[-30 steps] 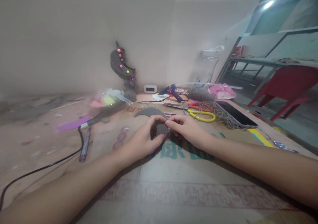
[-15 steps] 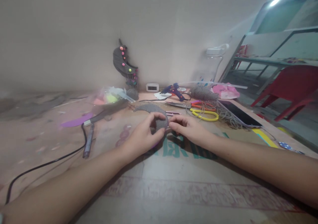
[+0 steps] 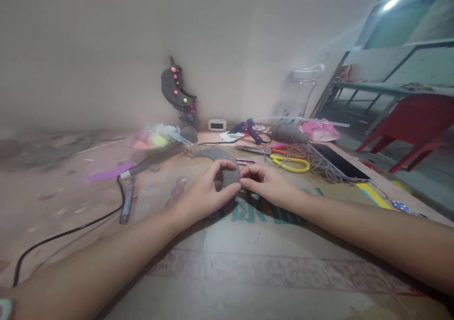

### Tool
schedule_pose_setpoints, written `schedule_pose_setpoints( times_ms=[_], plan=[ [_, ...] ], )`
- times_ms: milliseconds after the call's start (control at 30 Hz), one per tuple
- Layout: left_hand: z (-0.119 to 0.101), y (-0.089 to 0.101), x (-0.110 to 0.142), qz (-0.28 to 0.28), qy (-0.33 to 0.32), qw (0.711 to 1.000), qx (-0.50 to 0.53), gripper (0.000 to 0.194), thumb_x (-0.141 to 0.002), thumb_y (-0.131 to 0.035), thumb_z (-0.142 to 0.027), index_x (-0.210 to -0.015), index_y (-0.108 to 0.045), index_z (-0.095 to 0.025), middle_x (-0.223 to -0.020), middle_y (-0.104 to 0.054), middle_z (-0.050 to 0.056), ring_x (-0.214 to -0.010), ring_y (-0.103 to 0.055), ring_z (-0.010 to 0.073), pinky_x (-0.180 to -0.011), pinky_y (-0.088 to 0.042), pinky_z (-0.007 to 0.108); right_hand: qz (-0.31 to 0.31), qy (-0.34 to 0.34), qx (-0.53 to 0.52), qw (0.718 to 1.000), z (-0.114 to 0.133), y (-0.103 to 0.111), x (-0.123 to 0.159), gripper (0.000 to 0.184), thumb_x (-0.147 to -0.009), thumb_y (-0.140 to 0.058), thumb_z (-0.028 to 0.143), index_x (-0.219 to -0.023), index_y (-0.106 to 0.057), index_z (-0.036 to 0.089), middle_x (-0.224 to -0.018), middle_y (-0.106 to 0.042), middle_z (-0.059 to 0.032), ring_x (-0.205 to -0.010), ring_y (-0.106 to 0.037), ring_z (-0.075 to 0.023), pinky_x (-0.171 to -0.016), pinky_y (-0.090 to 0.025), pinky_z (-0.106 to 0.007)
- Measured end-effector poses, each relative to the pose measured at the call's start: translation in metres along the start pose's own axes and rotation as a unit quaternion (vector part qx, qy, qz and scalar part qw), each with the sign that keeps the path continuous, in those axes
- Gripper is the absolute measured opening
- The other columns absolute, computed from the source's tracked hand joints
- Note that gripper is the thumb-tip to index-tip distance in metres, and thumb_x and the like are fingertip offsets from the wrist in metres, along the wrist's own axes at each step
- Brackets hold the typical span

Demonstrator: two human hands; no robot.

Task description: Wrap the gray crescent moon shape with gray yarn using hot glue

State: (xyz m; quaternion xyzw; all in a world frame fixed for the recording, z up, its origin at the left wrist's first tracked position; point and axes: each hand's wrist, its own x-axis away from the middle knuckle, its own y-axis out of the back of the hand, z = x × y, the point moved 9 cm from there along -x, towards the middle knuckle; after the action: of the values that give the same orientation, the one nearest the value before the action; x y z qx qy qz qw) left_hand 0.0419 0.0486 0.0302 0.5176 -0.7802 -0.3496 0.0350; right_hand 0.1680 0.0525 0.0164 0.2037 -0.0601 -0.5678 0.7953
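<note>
A curved grey crescent, its surface ribbed like wound yarn, is held low over the table at the centre. My left hand grips the near end of it between thumb and fingers. At the crescent's right edge, my right hand is closed in a pinch, its fingertips meeting the left thumb; whatever lies between them is too small to make out. Just behind the hands lies a small pink-edged cutter. Yellow-handled scissors rest beyond the right hand.
A glue gun, grey yarn ball, phone and clear bottle are at the back right. Left are a bowl of pom-poms, a marker and a black cable. A decorated crescent hangs on the wall.
My left thumb has shifted slightly right, towards the right fingertips. Both hands stay on the crescent's near end. The view has moved a little.
</note>
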Motion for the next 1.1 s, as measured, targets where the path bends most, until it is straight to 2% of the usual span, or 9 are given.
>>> schedule_pose_setpoints(
  times_ms=[133,200,300,433,600,733,833,933,1100],
  plan=[
    [0.006,-0.005,0.002,0.035,0.025,0.998,0.04,0.042,-0.09,-0.056,-0.043,-0.127,-0.05,-0.025,-0.098,-0.061,0.002,-0.085,-0.057,0.0178,-0.077,-0.046,0.031,-0.002,0.007,-0.01,1.0,0.007,0.002,0.002,0.017,-0.08,-0.059,0.035,-0.077,-0.059,0.018,-0.066,-0.053,0.0024,-0.061,-0.048,-0.0118,-0.059,-0.037,-0.026],
    [0.006,-0.002,0.002,0.028,0.026,0.997,0.064,0.034,-0.094,-0.048,-0.039,-0.124,-0.051,-0.025,-0.103,-0.062,0.003,-0.095,-0.059,0.0195,-0.086,-0.045,0.033,-0.015,0.014,0.009,1.0,0.01,0.006,0.004,0.023,-0.086,-0.053,0.039,-0.079,-0.061,0.018,-0.064,-0.05,0.0026,-0.058,-0.046,-0.0118,-0.056,-0.035,-0.026],
    [0.002,0.001,0.002,0.02,0.017,0.995,0.096,0.026,-0.097,-0.041,-0.032,-0.117,-0.054,-0.023,-0.119,-0.061,0.003,-0.117,-0.053,0.0203,-0.105,-0.037,0.034,-0.05,0.015,0.024,0.998,0.008,0.013,0.004,0.035,-0.092,-0.046,0.047,-0.084,-0.064,0.018,-0.059,-0.045,0.0036,-0.054,-0.041,-0.0116,-0.051,-0.031,-0.026],
    [0.0,-0.001,0.002,0.035,0.023,0.994,0.1,0.026,-0.098,-0.039,-0.031,-0.117,-0.054,-0.023,-0.123,-0.06,0.003,-0.121,-0.052,0.0197,-0.109,-0.034,0.034,-0.083,0.009,0.018,0.996,0.002,0.021,-0.002,0.034,-0.089,-0.055,0.05,-0.09,-0.065,0.017,-0.064,-0.05,0.0028,-0.057,-0.044,-0.0116,-0.054,-0.035,-0.026],
    [-0.002,-0.007,0.002,0.059,-0.004,0.993,0.099,0.028,-0.098,-0.042,-0.038,-0.118,-0.054,-0.022,-0.123,-0.061,0.005,-0.121,-0.052,0.0198,-0.108,-0.035,0.032,-0.062,0.021,0.046,0.997,0.001,0.018,-0.006,0.029,-0.083,-0.062,0.045,-0.074,-0.062,0.017,-0.07,-0.057,0.0002,-0.065,-0.05,-0.013,-0.061,-0.038,-0.026],
    [-0.001,-0.004,0.002,0.033,-0.011,0.996,0.083,0.03,-0.098,-0.043,-0.04,-0.12,-0.052,-0.022,-0.122,-0.06,0.005,-0.118,-0.053,0.0188,-0.104,-0.037,0.031,-0.057,0.021,0.004,0.998,0.0,0.016,-0.006,0.03,-0.082,-0.062,0.046,-0.072,-0.058,0.018,-0.064,-0.054,0.002,-0.06,-0.047,-0.0115,-0.057,-0.037,-0.025],
    [0.006,0.005,0.0,-0.025,0.025,0.997,0.064,0.024,-0.097,-0.043,-0.041,-0.099,-0.055,-0.021,-0.098,-0.061,0.003,-0.095,-0.057,0.0175,-0.088,-0.043,0.028,-0.064,0.001,-0.033,0.997,-0.003,0.018,-0.005,0.032,-0.081,-0.064,0.048,-0.073,-0.057,0.018,-0.062,-0.053,0.0033,-0.055,-0.045,-0.0101,-0.052,-0.035,-0.023],
    [0.014,0.003,-0.003,-0.017,0.06,0.996,0.063,0.035,-0.097,-0.04,-0.045,-0.076,-0.052,-0.02,-0.075,-0.055,0.0,-0.077,-0.055,0.0162,-0.073,-0.042,0.027,-0.063,-0.018,-0.065,0.996,-0.006,0.019,-0.005,0.034,-0.08,-0.065,0.051,-0.076,-0.057,0.018,-0.061,-0.054,0.0038,-0.051,-0.044,-0.0089,-0.047,-0.034,-0.023],
    [0.018,0.003,-0.009,-0.022,0.047,0.994,0.099,0.031,-0.094,-0.048,-0.044,-0.079,-0.059,-0.02,-0.081,-0.06,0.001,-0.082,-0.058,0.0171,-0.078,-0.044,0.028,-0.067,-0.043,-0.099,0.992,-0.011,0.021,-0.006,0.038,-0.076,-0.066,0.054,-0.077,-0.056,0.018,-0.06,-0.054,0.0047,-0.048,-0.044,-0.0077,-0.045,-0.034,-0.021]
  ],
)
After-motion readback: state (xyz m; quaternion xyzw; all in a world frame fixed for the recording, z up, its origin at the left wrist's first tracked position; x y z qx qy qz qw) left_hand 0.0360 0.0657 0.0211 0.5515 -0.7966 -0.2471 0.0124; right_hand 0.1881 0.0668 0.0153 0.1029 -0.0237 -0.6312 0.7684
